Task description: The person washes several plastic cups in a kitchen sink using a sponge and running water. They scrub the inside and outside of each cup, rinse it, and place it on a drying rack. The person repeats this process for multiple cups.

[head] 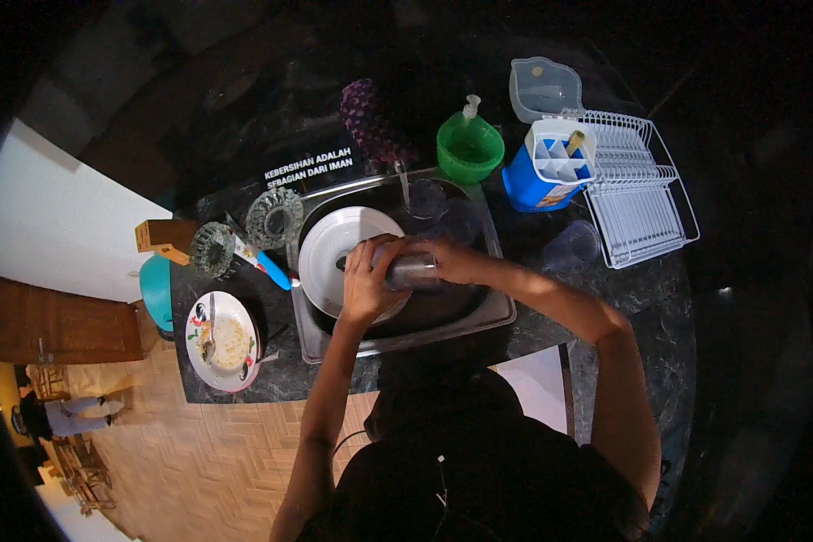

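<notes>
Over the sink [406, 352], a clear drinking glass [413, 271] lies sideways between my two hands. My left hand [372, 274] is wrapped around its left end, while my right hand [450, 261] holds the other end. Below them in the basin rests a white lid or plate [325, 237], with a dark part beside my left fingers. At the back of the basin is the tap [404, 183], with another clear cup [425, 198] near it. A green bowl [471, 152] with a white pump top stands behind the sink.
Left of the sink are glass dishes [274, 218], a blue-handled knife [272, 269], a wooden box [166, 237] and a plate with food remains and a spoon [225, 339]. On the right stand a blue cutlery holder [549, 169], a white dish rack [640, 203] and a clear cup [576, 242].
</notes>
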The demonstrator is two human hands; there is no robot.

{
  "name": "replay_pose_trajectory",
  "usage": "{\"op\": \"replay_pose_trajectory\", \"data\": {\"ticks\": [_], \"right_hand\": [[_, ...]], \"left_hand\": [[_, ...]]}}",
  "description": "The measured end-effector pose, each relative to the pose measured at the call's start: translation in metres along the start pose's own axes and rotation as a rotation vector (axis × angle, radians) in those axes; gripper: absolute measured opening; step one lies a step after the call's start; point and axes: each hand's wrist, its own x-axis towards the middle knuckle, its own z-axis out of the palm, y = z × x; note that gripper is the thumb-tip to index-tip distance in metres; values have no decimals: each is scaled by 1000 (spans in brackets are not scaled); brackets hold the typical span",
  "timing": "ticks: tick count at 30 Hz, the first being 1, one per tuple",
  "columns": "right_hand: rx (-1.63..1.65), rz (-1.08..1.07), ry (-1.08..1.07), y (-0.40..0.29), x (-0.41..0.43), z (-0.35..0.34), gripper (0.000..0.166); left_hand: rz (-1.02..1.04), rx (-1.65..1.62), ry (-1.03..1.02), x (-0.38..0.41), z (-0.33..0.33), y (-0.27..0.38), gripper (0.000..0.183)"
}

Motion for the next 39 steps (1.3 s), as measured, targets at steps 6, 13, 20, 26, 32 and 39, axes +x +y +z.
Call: {"op": "replay_pose_trajectory", "data": {"ticks": [6,13,20,26,32,39], "right_hand": [[-433,-53,-5,30,4,30,33],[-309,246,14,32,13,46,36],[-288,101,188,-6,-14,27,37],[-205,35,266,-58,-38,-17,35],[423,182,1101,-25,-34,12,28],[-573,-249,510,-61,-26,2,28]], "left_hand": [[165,97,38,0,7,-4,72],[203,94,88,-2,19,-13,70],[170,35,4,1,8,-7,70],[-91,-170,170,-9,1,-39,85],[-190,-228,145,-4,13,-13,87],[-193,-217,11,-5,18,3,88]]}}
